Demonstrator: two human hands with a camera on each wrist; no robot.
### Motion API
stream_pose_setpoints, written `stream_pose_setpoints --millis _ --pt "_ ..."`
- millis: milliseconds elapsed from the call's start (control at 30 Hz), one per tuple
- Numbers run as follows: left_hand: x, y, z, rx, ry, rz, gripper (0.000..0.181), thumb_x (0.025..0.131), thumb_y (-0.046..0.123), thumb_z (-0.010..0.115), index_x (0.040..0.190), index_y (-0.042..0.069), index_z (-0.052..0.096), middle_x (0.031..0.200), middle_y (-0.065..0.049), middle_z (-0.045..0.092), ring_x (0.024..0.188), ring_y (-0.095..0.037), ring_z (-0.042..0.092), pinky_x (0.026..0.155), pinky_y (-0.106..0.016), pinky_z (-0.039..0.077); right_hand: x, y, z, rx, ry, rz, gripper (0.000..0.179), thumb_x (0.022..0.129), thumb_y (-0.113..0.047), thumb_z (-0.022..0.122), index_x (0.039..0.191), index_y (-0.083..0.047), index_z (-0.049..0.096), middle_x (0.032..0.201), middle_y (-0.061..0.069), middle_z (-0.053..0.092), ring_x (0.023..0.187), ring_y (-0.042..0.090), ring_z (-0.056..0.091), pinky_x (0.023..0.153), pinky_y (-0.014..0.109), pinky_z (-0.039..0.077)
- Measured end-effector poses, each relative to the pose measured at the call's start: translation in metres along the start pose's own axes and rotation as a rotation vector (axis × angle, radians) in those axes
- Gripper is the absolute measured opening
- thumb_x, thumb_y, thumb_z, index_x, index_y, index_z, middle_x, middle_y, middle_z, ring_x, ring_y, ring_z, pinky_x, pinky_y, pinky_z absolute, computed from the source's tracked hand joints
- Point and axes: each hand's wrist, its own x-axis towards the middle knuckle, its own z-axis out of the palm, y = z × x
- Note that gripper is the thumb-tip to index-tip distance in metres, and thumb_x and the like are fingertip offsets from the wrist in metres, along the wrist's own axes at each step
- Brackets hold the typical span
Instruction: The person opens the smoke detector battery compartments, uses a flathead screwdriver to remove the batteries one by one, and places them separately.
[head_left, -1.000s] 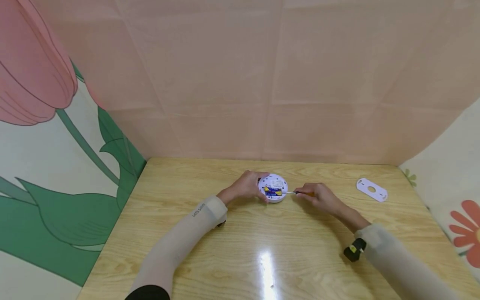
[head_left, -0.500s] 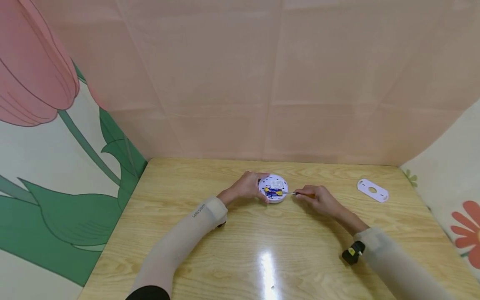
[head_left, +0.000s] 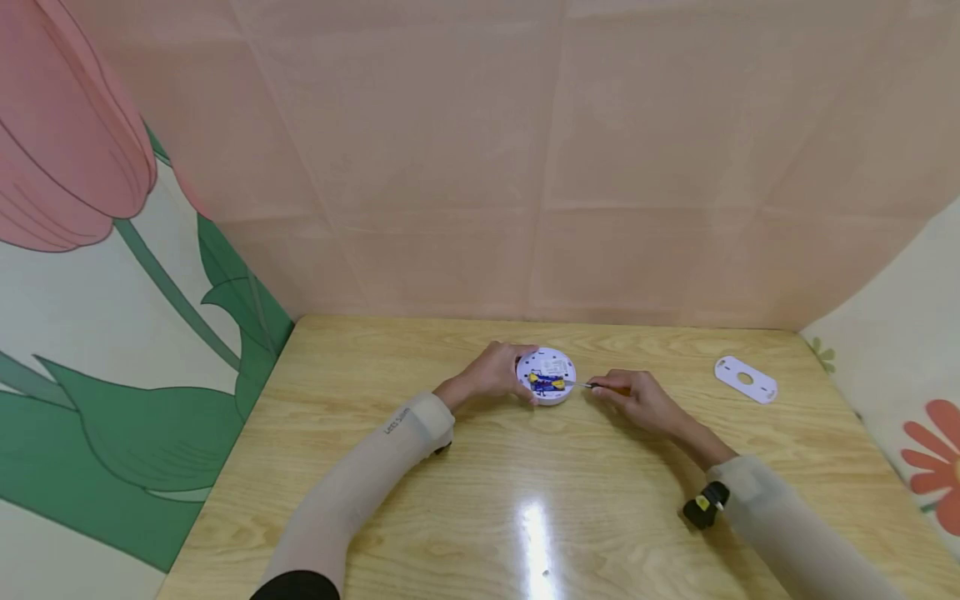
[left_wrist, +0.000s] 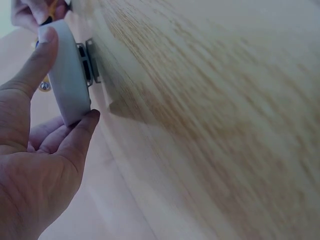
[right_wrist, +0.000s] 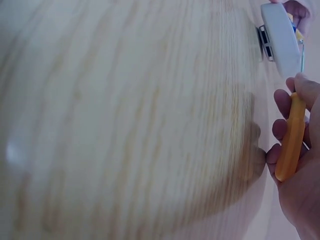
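Job looks midway!

Head: left hand (head_left: 491, 372) grips the white disc (head_left: 556, 367) near the far edge of the table (head_left: 615, 492); screwdriver (head_left: 581, 385) reaches its blue-and-yellow part (head_left: 547, 382); plate (head_left: 732, 372) lies unattached, elbow room nearside. Left wrist: fingers (left_wrist: 81, 132) pinch the rim (left_wrist: 69, 80). Right wrist: right hand (right_wrist: 303, 192) curls round the orange handle (right_wrist: 291, 140).

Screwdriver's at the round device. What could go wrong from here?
Slip: the screwdriver points across the round white device toward the left hand, so a slip might catch it.
Wobble: a smaller dark fitting sits under the device, so it may rock if that hand's grip loosens.
Damage: the screwdriver meets or nearly meets the blue-and-yellow part; excess force might mark it.
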Motion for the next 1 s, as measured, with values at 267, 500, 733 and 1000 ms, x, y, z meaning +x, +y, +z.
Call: stream_pose_setpoints --millis 267,500,733,1000 --pt "-0.0009 -0.0009 0.0004 -0.016 0.0 0.002 0.104 0.056 0.044 0.093 0.145 0.013 0.048 0.143 -0.005 0.053 0.129 -0.018 0.051 0.108 -0.03 0.04 -0.0014 0.0068 0.0019 0.015 0.002 0.017 0.019 0.092 -0.009 0.067 0.109 -0.006 0.074 0.089 0.005 0.072 0.073 0.011 0.058 0.063 0.018 0.046" --pt "-0.0017 -0.0001 -0.0002 -0.015 -0.008 -0.003 0.103 0.057 0.044 0.093 0.145 0.013 0.048 0.142 -0.005 0.054 0.128 -0.018 0.052 0.107 -0.03 0.041 -0.0025 0.0041 0.0023 0.011 0.017 0.065 0.019 0.091 -0.01 0.069 0.109 -0.009 0.074 0.093 0.004 0.073 0.079 0.01 0.062 0.068 0.017 0.048" --pt "-0.0016 0.0018 -0.0019 -0.02 -0.007 -0.001 0.103 0.057 0.042 0.093 0.144 0.013 0.048 0.142 -0.005 0.055 0.127 -0.017 0.052 0.107 -0.03 0.041 -0.0005 0.0034 0.0003 -0.018 0.005 0.1 0.02 0.091 -0.016 0.07 0.111 -0.012 0.074 0.095 0.001 0.073 0.08 0.01 0.062 0.069 0.018 0.049" --pt "-0.0013 0.0012 -0.0013 -0.018 -0.013 0.001 0.103 0.057 0.043 0.093 0.145 0.013 0.048 0.143 -0.004 0.054 0.128 -0.017 0.052 0.107 -0.03 0.041 0.0003 -0.002 -0.0068 -0.073 -0.009 0.15 0.022 0.091 -0.017 0.07 0.113 -0.018 0.074 0.105 -0.004 0.072 0.098 0.012 0.065 0.082 0.024 0.053"
